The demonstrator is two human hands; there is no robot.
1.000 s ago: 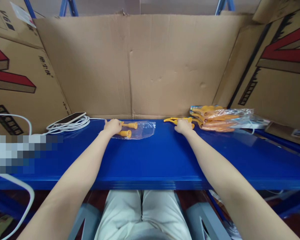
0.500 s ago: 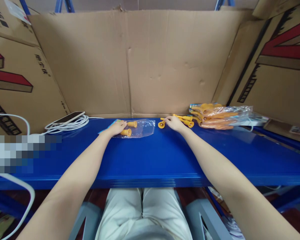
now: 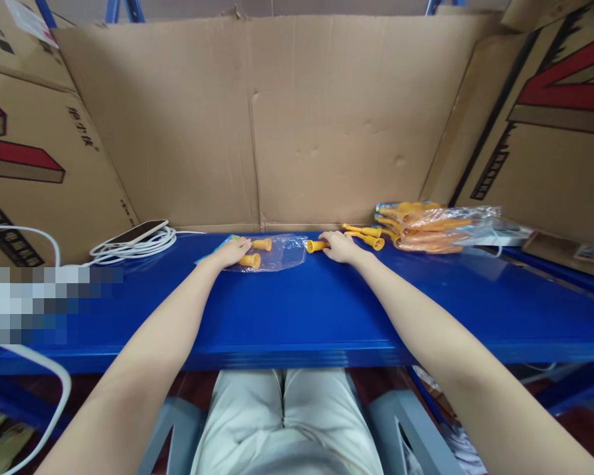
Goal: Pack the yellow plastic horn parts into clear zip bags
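A clear plastic bag (image 3: 284,254) lies on the blue shelf with two yellow horn-shaped pieces (image 3: 250,261) on or in it. My left hand (image 3: 233,253) is closed at the bag's left end, pinching it near the pieces. My right hand (image 3: 340,247) is closed around another yellow horn-shaped piece (image 3: 317,246), whose flared end points left toward the bag's edge. Just right of that hand, loose yellow pieces (image 3: 371,239) lie on the shelf.
Filled bags of orange-yellow pieces (image 3: 426,227) are piled at the right. A phone (image 3: 137,232) rests on a coiled white cable (image 3: 153,244) at the left. A cardboard sheet (image 3: 297,119) stands behind the blue shelf (image 3: 297,310), with boxes on both sides.
The yellow piece at my right hand has turned, its flared end now pointing left and sitting nearer the bag. My left hand has stayed in place.
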